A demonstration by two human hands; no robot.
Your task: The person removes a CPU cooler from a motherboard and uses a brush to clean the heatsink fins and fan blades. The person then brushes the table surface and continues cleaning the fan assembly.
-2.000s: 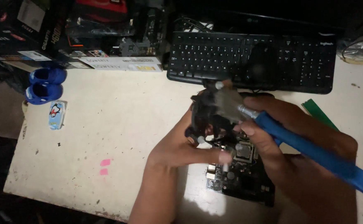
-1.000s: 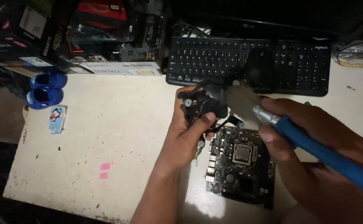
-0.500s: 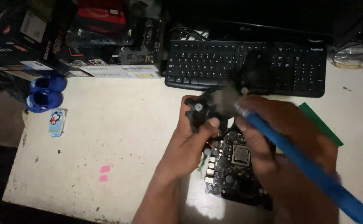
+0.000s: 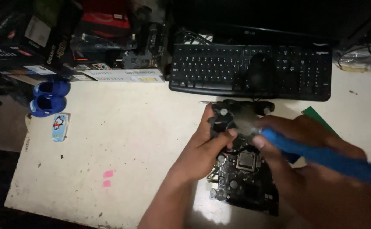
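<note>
My left hand (image 4: 204, 148) grips a black cooler fan (image 4: 236, 116) and holds it up above a dark motherboard (image 4: 242, 180) that lies flat on the white table (image 4: 122, 140). My right hand (image 4: 308, 140) holds a brush with a blue handle (image 4: 325, 157); its pale bristles rest against the fan's face. A square processor socket (image 4: 247, 159) shows on the board just below the fan. The brush is blurred by motion.
A black keyboard (image 4: 219, 68) with a black mouse (image 4: 260, 72) on it lies at the table's far edge. Boxes are stacked at the back left (image 4: 66, 42). A blue holder (image 4: 47, 98) and a small pale packet (image 4: 59, 126) sit at the left edge. A green board (image 4: 317, 116) lies at right.
The fan has been lifted and tilted in my left hand, and the brush has swept across its face. The motherboard stays in place.
</note>
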